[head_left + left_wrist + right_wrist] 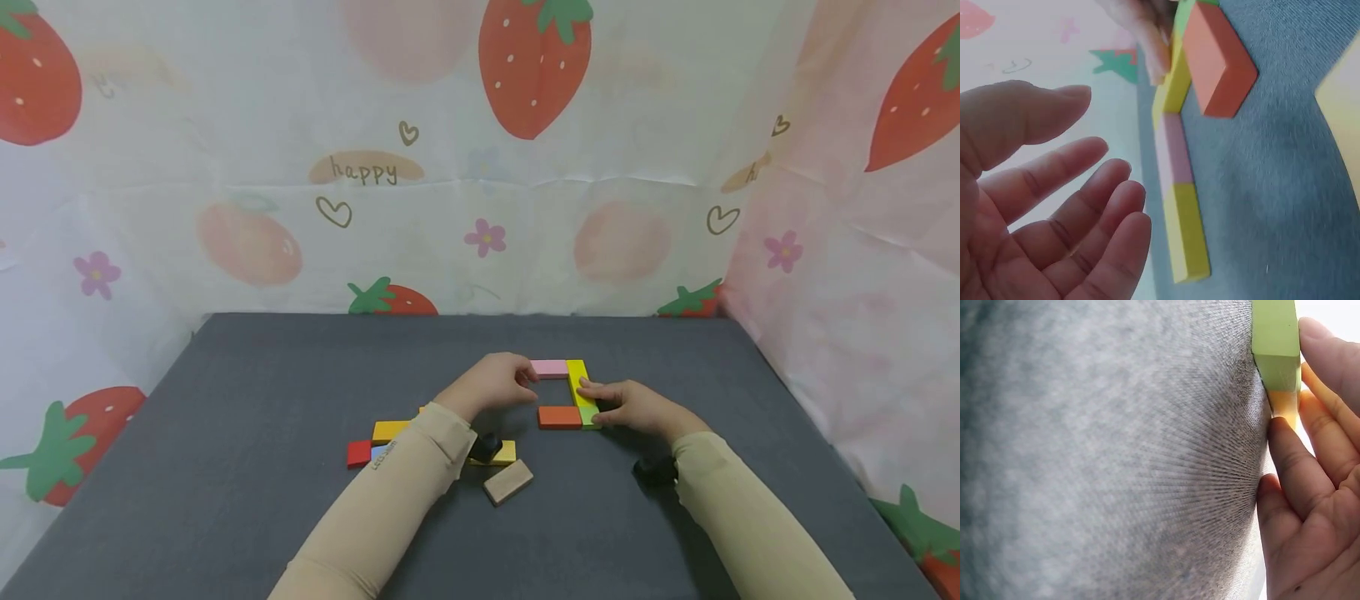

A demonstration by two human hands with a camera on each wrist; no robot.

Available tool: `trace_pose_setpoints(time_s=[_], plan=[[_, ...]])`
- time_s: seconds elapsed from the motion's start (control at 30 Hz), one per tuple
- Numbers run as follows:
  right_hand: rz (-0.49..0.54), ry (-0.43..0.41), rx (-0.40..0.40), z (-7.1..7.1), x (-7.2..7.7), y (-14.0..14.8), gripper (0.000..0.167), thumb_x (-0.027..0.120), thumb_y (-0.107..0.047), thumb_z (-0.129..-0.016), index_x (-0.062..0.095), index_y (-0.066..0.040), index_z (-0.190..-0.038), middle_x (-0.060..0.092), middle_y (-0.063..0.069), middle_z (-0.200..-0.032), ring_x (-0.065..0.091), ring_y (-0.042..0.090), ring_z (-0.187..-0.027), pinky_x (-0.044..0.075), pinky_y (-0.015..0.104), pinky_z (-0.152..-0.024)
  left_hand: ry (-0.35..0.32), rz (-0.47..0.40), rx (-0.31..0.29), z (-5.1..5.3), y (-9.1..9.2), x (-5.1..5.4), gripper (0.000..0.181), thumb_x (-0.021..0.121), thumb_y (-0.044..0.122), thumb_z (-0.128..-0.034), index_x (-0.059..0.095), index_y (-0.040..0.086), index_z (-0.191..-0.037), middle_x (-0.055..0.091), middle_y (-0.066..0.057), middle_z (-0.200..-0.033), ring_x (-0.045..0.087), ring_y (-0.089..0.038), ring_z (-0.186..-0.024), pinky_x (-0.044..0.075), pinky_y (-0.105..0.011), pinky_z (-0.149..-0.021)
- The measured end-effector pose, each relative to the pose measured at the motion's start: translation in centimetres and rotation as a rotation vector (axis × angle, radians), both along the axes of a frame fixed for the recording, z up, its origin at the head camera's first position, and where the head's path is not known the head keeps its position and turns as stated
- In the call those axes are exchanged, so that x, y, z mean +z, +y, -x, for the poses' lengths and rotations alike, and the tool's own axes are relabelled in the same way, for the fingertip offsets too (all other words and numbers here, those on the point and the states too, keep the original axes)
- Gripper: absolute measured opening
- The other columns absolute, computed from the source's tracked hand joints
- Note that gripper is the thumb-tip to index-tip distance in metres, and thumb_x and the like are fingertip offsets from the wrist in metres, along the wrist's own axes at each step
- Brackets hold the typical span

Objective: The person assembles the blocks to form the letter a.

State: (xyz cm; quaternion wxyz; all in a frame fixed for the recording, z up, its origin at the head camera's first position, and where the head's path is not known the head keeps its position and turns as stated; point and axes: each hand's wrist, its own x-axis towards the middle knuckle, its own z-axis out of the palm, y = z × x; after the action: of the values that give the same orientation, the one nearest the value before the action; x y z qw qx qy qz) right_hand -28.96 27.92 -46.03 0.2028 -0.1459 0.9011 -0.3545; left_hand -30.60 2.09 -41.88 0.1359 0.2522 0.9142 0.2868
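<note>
In the head view my left hand (pixel 491 385) hovers beside a pink block (pixel 550 368); the left wrist view shows its fingers (pixel 1116 212) loosely bent and holding nothing. My right hand (pixel 637 408) touches the long yellow block (pixel 577 377) and the green block (pixel 589 417). An orange block (pixel 559 417) lies against the green one. In the left wrist view another yellow block (pixel 1190 231) continues the line beyond the pink block (pixel 1175 150). The right wrist view shows my right fingers (pixel 1297 462) along the side of the green block (pixel 1277 331).
Left of these, partly behind my left forearm, lie a red block (pixel 358 454), a blue block, an orange-yellow block (pixel 388 431) and a pale yellow block (pixel 506 452). A wooden block (pixel 508 482) lies at an angle nearer the front. Printed cloth walls border the grey tabletop (pixel 262 383).
</note>
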Motion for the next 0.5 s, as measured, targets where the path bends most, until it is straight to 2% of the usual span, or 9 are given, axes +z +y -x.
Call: trace_pose_setpoints(time_s=[0.1,0.2,0.33,0.5], plan=[[-0.004,0.000,-0.001,0.0,0.1,-0.1,0.058,0.068,-0.026,-0.081,0.045,-0.020,-0.135,0.030,0.000,-0.146,0.018,0.031,-0.136,0.025,0.048,-0.104,0.004,-0.004,0.003,-0.5,-0.9,0.3,0.029,0.070,0.021,-0.0797,0.065,0.011,-0.106,0.062,0.002,-0.091,0.056,-0.012,-0.084,0.047,-0.028,-0.075],[-0.003,-0.001,-0.001,0.0,0.1,-0.1,0.059,0.068,-0.026,-0.081,0.045,-0.020,-0.135,0.030,0.000,-0.146,0.017,0.031,-0.136,0.025,0.048,-0.104,-0.025,-0.004,-0.004,-1.1,-1.8,0.3,0.029,0.071,0.020,-0.0795,0.065,0.010,-0.106,0.062,0.001,-0.092,0.056,-0.013,-0.085,0.047,-0.029,-0.075],[-0.003,-0.004,-0.001,0.0,0.1,-0.1,0.059,0.068,-0.026,-0.081,0.045,-0.021,-0.134,0.030,0.000,-0.146,0.017,0.031,-0.136,0.025,0.048,-0.104,-0.078,0.007,-0.016,-1.9,-2.9,-0.2,0.028,0.071,0.019,-0.0793,0.064,0.011,-0.105,0.063,-0.001,-0.096,0.056,-0.013,-0.087,0.047,-0.029,-0.077],[-0.001,-0.005,-0.003,0.0,0.1,-0.1,0.059,0.068,-0.025,-0.081,0.045,-0.021,-0.134,0.030,0.000,-0.146,0.017,0.031,-0.137,0.025,0.048,-0.104,-0.109,0.014,-0.023,-2.8,-4.2,-1.1,0.028,0.071,0.018,-0.0788,0.064,0.012,-0.105,0.062,-0.001,-0.096,0.055,-0.013,-0.086,0.047,-0.031,-0.077]])
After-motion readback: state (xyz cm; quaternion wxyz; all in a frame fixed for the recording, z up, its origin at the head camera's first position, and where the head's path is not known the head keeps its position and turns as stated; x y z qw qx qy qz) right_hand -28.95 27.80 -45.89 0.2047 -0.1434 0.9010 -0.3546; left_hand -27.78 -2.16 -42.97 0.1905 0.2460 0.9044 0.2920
